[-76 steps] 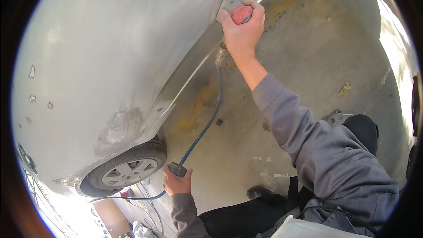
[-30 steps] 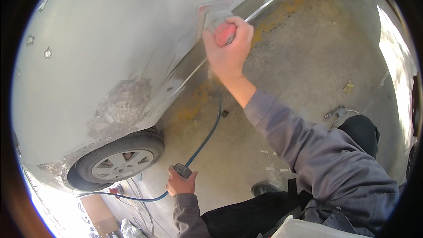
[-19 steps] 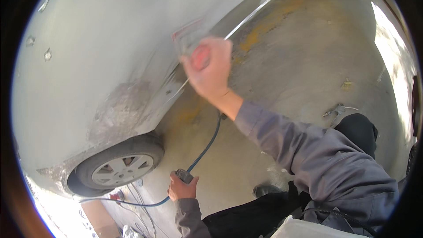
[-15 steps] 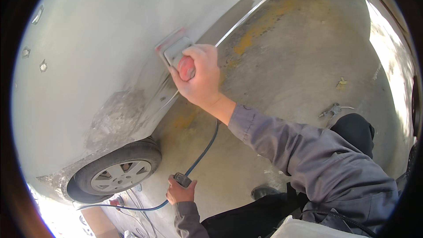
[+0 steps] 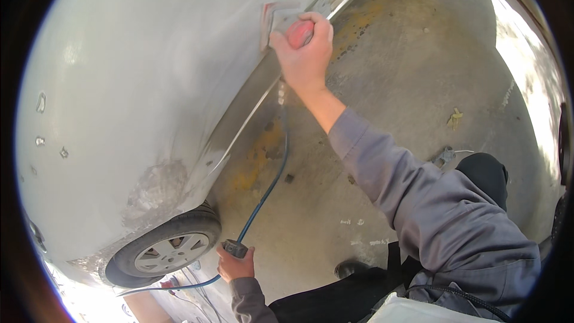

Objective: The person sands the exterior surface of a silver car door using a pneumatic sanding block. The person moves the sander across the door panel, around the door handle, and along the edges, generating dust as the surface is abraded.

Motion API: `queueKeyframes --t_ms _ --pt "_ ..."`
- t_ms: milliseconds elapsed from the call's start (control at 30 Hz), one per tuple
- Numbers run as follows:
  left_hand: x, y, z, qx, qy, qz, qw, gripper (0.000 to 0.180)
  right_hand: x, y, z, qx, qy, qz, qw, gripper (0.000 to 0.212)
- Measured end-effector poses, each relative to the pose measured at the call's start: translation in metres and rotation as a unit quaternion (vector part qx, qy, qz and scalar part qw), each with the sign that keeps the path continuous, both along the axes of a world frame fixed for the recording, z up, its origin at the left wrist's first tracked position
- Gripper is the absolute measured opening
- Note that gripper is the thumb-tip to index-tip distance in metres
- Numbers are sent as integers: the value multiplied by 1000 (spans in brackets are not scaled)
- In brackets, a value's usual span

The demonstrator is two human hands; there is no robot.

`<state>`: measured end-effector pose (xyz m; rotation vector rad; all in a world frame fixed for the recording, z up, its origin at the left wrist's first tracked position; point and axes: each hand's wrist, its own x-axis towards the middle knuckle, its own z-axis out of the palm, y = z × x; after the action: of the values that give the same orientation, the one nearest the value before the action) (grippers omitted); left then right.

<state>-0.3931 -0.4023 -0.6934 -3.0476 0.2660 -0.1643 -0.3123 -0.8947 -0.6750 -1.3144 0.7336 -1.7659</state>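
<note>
My right hand (image 5: 308, 60) is wrapped around the red rounded knob of an air sander (image 5: 300, 34). The sander's rectangular pad lies against the pale grey car body panel (image 5: 161, 72), close to its lower edge. A blue hose (image 5: 263, 197) hangs from beneath the right hand and runs down to my left hand (image 5: 237, 266). Closed fingers of the left hand grip a small dark block-shaped piece (image 5: 234, 249) together with the hose. What this piece is I cannot make out. A rough sanded patch (image 5: 156, 188) marks the panel above the wheel (image 5: 172, 252).
Concrete floor (image 5: 382, 78) with yellowish stains lies right of the car. A small spray-gun-like tool (image 5: 443, 157) rests there near my dark-trousered knee (image 5: 485, 176). Behind the wheel, thin cables and a brown board (image 5: 148, 307) lie on the floor. Several bare spots dot the panel's left.
My right hand has slid the sander up and to the right along the panel's lower edge. The hose has followed it. My left hand stays near the wheel, still gripping.
</note>
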Motion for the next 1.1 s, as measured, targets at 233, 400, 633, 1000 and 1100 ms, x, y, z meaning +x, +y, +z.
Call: queueKeyframes --t_ms 233,400,633,1000,1100 --pt "3 -14 6 -52 -50 -10 997 102 -14 -84 2 92 -27 25 995 64" --pt "10 -14 2 -75 -63 -28 995 104 -22 -125 2 123 -56 57 989 64" --pt "8 -21 4 -79 -68 -19 994 101 -19 -95 -5 85 -24 42 995 63" --pt "-2 -11 10 -86 -24 8 996 97 -4 -20 -7 45 -22 37 998 63" --pt "-3 -4 8 -74 -24 7 997 97 0 2 -10 24 -8 27 999 63"
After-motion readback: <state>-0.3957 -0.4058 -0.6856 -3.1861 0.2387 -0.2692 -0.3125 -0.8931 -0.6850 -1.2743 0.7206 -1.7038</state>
